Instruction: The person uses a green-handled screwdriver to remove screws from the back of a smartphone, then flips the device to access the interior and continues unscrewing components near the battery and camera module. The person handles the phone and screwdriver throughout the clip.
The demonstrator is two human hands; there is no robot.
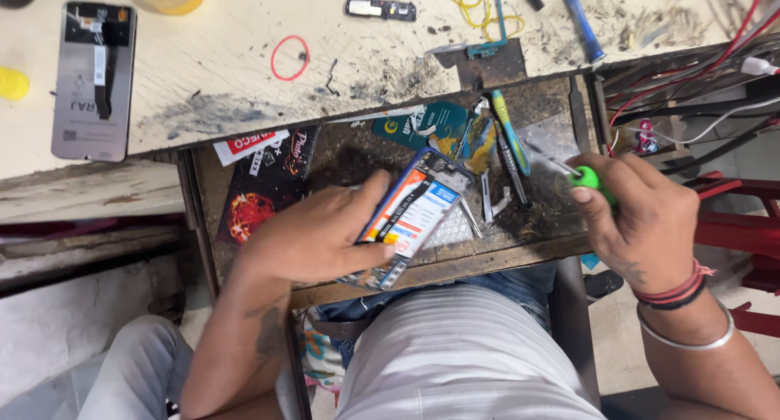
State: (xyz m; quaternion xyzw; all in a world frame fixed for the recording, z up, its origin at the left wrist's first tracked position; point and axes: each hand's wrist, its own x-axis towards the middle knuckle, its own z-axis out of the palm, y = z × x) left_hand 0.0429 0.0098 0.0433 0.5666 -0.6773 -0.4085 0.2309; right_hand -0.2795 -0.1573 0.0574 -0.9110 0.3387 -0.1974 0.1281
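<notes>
The left hand [313,233] is curled around an opened phone [410,217], thumb across its near edge and fingers under its left side, holding it tilted above the pulled-out drawer [520,245]. The right hand [638,221] is closed tightly on a green-handled screwdriver [591,179], whose thin shaft points left and away toward the drawer's clutter.

The phone's back is off: a battery with orange, white and blue labels fills most of the frame, and a dark strip of circuitry shows at the end nearest the body.

The drawer is crowded. A teal-and-yellow tool [510,133] and metal tweezers [496,205] lie just right of the phone, and printed cards [264,188] lie to its left. Little bare room remains between the two hands. Beyond the drawer's far edge, the pale, stained surface [227,71] carries another phone back [92,80] at far left, a red rubber band [290,58], yellow bands [479,2] and a blue pen-like tool [581,20]. Red and white wires [699,71] run along the right side.
</notes>
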